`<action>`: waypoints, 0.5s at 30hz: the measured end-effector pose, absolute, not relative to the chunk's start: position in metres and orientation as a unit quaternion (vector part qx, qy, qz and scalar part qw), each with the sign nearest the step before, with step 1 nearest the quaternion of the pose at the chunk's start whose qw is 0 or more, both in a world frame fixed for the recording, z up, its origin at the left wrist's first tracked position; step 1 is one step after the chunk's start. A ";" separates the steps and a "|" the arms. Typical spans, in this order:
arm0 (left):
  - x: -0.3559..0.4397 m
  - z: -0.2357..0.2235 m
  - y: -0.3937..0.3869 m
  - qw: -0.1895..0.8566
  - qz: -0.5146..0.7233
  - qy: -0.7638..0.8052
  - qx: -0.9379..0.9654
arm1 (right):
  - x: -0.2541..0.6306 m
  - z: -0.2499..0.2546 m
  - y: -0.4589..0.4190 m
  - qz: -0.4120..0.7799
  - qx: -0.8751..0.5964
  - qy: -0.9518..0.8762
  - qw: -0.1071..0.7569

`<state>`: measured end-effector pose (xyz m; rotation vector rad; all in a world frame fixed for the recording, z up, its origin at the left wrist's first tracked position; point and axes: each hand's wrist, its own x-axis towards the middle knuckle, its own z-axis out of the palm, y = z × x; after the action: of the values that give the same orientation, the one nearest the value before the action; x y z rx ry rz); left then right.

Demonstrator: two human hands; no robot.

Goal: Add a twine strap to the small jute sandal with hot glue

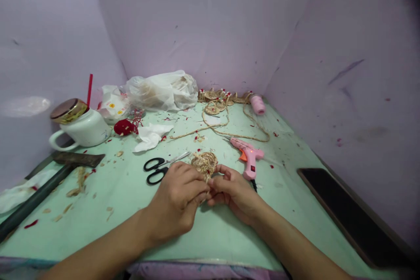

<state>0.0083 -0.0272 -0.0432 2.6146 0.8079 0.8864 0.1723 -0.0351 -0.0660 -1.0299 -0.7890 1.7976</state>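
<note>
Both hands meet over the front middle of the table around a small coiled piece of braided straw cord (204,162). My left hand (180,197) is closed, with its fingers pinching the near end of the coil. From the other side, my right hand (231,190) grips the coil's lower right edge between thumb and fingers. The fingertips hide the lower part of the piece. Just beyond my left hand lie scissors with black handles (155,170), partly covered by that hand. A pink glue gun (249,157) rests on its side past my right hand.
Loose braided cord (226,134) trails from finished-looking straw coils (215,106) at the back, near a pink thread spool (257,104). On the left are a hammer (78,159), white mug (87,129), red yarn (124,127) and tissue (151,136). A dark phone (348,214) lies right.
</note>
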 end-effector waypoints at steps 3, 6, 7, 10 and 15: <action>0.005 -0.038 -0.026 0.093 0.273 0.256 0.923 | 0.171 -0.065 -0.036 0.720 -0.429 -0.316 0.446; 0.002 -0.033 -0.025 0.051 0.252 0.242 0.936 | 0.169 -0.063 -0.037 0.711 -0.439 -0.319 0.447; 0.002 -0.033 -0.026 0.040 0.248 0.238 0.938 | 0.169 -0.063 -0.037 0.710 -0.440 -0.320 0.448; 0.002 -0.034 -0.029 0.008 0.261 0.231 0.937 | 0.167 -0.062 -0.038 0.712 -0.438 -0.312 0.452; 0.007 -0.040 -0.031 -0.019 0.275 0.245 0.930 | 0.166 -0.061 -0.038 0.714 -0.429 -0.307 0.461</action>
<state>0.0067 -0.0312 -0.0404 2.9569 0.7779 0.8749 0.1660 -0.0382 -0.0614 -1.0546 -0.7557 1.7564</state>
